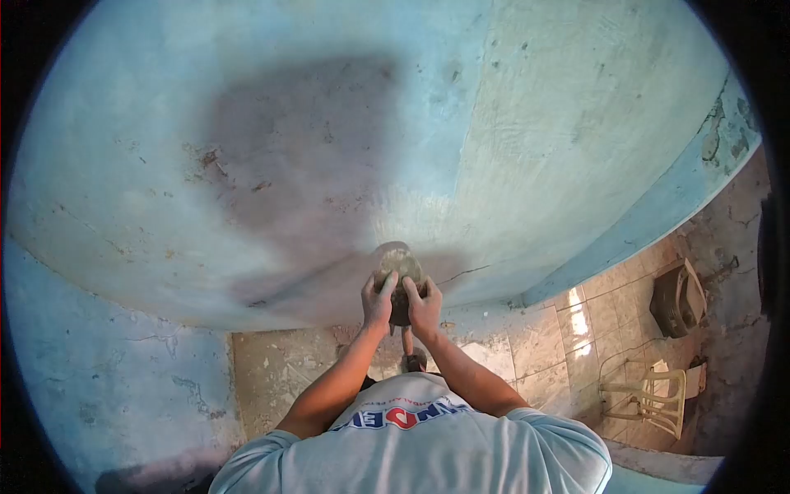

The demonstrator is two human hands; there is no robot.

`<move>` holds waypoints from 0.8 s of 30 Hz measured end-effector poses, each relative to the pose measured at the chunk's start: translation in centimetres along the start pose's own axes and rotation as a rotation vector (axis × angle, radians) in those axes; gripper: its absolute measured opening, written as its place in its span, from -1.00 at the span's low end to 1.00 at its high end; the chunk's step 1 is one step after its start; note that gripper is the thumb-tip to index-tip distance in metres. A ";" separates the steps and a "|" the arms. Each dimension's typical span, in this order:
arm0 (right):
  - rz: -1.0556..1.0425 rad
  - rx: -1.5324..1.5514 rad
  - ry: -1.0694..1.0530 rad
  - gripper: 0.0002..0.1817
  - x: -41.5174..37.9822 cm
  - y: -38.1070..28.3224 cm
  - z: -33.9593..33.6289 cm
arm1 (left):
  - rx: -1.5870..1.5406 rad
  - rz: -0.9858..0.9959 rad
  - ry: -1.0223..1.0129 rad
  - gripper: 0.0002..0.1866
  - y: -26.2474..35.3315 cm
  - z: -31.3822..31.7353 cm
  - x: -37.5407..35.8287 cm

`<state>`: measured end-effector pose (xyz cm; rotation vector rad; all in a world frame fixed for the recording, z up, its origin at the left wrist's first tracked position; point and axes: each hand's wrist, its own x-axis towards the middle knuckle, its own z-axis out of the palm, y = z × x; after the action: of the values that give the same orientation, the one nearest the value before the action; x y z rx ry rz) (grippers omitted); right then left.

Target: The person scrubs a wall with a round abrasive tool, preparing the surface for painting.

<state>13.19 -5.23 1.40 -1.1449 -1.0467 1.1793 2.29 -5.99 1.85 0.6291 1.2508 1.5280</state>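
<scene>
Both my hands grip a dusty, grey-green rounded block in front of the wall. My left hand is closed round its left side, and my right hand closes on the right side. The two thumbs lie on the face toward me, pointing up; most of the other fingers are hidden behind it. The block's top end overlaps the pale blue wall, where whitish scuff marks show just above. A dark shadow falls on the wall up and to the left.
Chipped, cracked patches mark the wall. A tiled floor lies below. Toward the right are a pale plastic chair, apparently tipped over, and a dark boxy object. Another blue wall meets the first at left.
</scene>
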 end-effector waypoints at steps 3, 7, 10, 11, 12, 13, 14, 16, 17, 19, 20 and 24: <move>0.074 -0.004 -0.006 -0.74 -1.8 0.2 -0.5 | 0.016 -0.084 -0.006 -0.74 -0.7 -1.0 -1.8; -0.001 0.098 0.039 -0.77 2.3 -3.2 2.1 | 0.061 0.025 -0.012 -0.74 3.0 1.4 1.1; -0.028 0.113 -0.038 -0.76 3.4 -4.3 2.0 | 0.023 0.099 0.041 -0.72 3.9 2.1 1.5; -0.032 0.065 -0.037 -0.76 2.9 -3.9 1.5 | 0.027 0.105 0.038 -0.69 3.0 1.9 1.0; -0.039 0.023 -0.035 -0.76 2.3 -3.1 1.2 | 0.034 0.116 0.033 -0.66 2.3 1.5 0.5; -0.052 -0.014 -0.033 -0.76 2.0 -2.1 1.1 | 0.043 0.134 0.025 -0.63 1.5 0.9 0.6; 0.046 0.033 -0.024 -0.75 1.6 -0.3 0.4 | 0.118 0.131 -0.024 -0.62 0.1 0.1 0.8; 0.022 0.045 -0.033 -0.74 1.5 1.0 0.3 | 0.045 0.079 0.047 -0.67 -0.3 0.7 0.1; 0.004 0.055 -0.036 -0.73 1.9 1.5 0.4 | 0.009 0.058 0.078 -0.69 -0.3 1.1 0.4; -0.164 0.016 -0.027 -0.73 4.7 -3.0 2.1 | 0.048 0.208 0.066 -0.69 2.3 2.2 2.6; -0.235 -0.007 -0.022 -0.73 5.4 -5.8 2.8 | 0.053 0.264 0.036 -0.70 5.5 3.1 3.3; -0.166 -0.037 -0.076 -0.67 5.6 -11.1 3.2 | -0.015 0.278 0.021 -0.72 9.7 4.7 2.9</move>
<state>12.05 0.41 12.87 -1.0266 -1.2025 1.0828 1.72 -0.94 11.78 0.8052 1.2041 1.7737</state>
